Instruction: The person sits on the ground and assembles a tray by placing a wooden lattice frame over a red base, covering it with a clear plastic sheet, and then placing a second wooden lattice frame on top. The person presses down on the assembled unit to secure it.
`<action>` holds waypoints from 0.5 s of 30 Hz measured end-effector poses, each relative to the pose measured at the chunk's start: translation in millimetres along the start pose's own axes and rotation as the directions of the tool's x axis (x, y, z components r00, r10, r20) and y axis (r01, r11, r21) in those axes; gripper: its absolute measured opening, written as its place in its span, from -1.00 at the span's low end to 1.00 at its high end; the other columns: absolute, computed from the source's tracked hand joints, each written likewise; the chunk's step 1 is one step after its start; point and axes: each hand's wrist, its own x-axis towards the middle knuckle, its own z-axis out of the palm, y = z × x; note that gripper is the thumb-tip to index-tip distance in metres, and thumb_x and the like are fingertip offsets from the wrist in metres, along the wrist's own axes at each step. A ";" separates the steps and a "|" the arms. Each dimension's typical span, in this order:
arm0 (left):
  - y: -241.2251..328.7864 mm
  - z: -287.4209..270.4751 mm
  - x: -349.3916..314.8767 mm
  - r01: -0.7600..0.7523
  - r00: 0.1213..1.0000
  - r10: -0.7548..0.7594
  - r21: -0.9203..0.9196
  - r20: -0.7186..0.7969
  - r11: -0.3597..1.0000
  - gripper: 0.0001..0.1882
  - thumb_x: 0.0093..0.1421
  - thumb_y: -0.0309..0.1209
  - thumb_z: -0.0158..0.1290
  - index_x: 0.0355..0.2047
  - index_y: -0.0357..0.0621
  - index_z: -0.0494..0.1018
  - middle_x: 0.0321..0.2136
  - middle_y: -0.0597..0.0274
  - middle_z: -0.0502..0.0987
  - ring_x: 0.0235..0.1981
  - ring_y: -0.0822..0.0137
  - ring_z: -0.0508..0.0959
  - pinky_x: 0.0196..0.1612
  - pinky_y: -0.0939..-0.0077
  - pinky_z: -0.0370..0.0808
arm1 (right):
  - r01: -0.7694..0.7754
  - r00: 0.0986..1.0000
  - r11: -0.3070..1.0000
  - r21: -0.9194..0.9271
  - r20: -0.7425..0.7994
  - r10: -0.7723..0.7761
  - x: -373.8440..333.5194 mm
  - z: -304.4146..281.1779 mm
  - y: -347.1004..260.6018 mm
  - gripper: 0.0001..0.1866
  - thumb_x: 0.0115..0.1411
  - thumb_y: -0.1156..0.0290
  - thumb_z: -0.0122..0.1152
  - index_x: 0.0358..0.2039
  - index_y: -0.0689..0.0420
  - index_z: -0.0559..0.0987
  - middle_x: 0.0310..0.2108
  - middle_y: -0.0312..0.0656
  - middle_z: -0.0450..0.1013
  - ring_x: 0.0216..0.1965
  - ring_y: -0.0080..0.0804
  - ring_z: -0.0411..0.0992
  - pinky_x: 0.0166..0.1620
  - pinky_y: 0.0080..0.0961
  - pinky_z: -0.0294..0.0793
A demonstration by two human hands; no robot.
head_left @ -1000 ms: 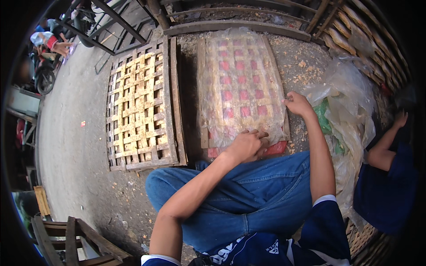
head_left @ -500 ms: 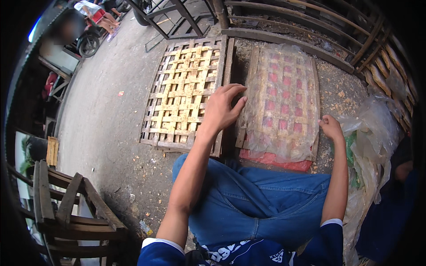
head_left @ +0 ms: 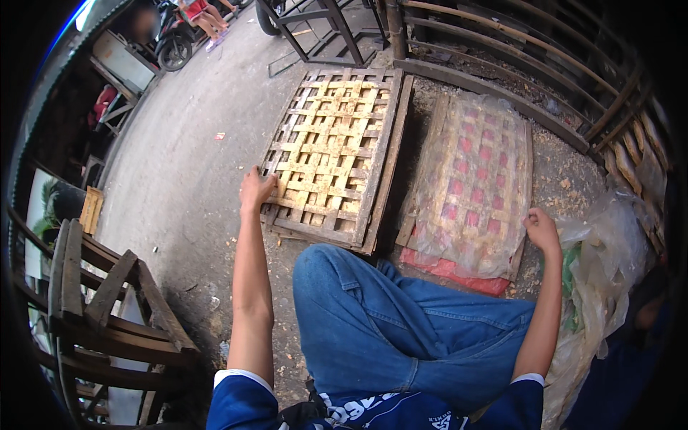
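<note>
A slatted lattice tray, with yellowish woven strips in a wooden frame, lies in front of me, stacked on another frame. My left hand is at its near left edge, thumb over the side bar and fingers along the outside, closed on the frame. To the right lies a second tray, covered by a cloudy plastic sheet through which red squares show. Beside its right edge my right hand is closed with curled fingers; what they hold, if anything, is hidden. A red sheet sticks out at that tray's near end.
Crumpled clear plastic lies by my right arm. A wooden rack stands at the lower left. Slatted fencing borders the far right. A motorbike and people are on the road at far left. Crumbs litter the ground.
My left hand has moved left, from between the trays to the lattice tray's left edge. My right hand stays by the covered tray. The view has shifted, so the trays appear farther right and lower.
</note>
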 end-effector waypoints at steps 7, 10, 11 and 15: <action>8.5 18.2 -16.2 0.069 0.987 -0.068 0.002 -0.143 0.998 -0.22 0.24 0.11 -0.02 0.32 -0.13 0.22 0.24 -0.05 0.35 0.22 -0.08 0.39 0.21 -0.16 0.30 | -0.029 0.996 0.998 -0.051 0.077 0.033 -2.6 2.9 3.3 -0.54 0.16 0.18 0.30 -0.03 0.22 0.54 -0.28 -0.06 0.56 -0.23 -0.21 0.53 -0.09 -0.35 0.49; 20.4 18.9 -26.1 0.108 0.977 -0.105 0.005 -0.187 0.994 -0.19 0.23 0.16 -0.01 0.30 -0.18 0.25 0.23 -0.05 0.36 0.22 -0.05 0.40 0.20 -0.15 0.30 | -0.077 0.990 0.995 -0.057 0.116 0.083 -3.4 3.1 5.7 -0.53 0.17 0.16 0.31 -0.02 0.22 0.55 -0.24 -0.03 0.57 -0.21 -0.18 0.54 -0.09 -0.33 0.50; 16.4 15.1 -24.7 0.119 0.977 -0.119 -0.011 -0.179 0.993 -0.20 0.22 0.16 0.00 0.28 -0.19 0.28 0.22 -0.07 0.38 0.21 -0.05 0.40 0.20 -0.13 0.31 | -0.081 0.986 0.995 -0.054 0.142 0.088 -4.3 2.3 -1.5 -0.49 0.16 0.13 0.30 0.01 0.22 0.54 -0.18 0.02 0.57 -0.15 -0.12 0.54 -0.05 -0.30 0.49; 12.0 0.6 -18.6 0.128 0.980 -0.139 -0.087 -0.142 0.988 -0.23 0.22 0.12 0.06 0.15 -0.36 0.39 0.08 -0.28 0.48 0.16 -0.15 0.46 0.20 0.10 0.37 | -0.101 0.978 0.993 -0.065 0.179 0.111 -10.1 -3.1 -8.9 -0.41 0.15 0.07 0.28 0.07 0.22 0.52 -0.07 0.10 0.56 -0.02 0.01 0.53 0.06 -0.25 0.47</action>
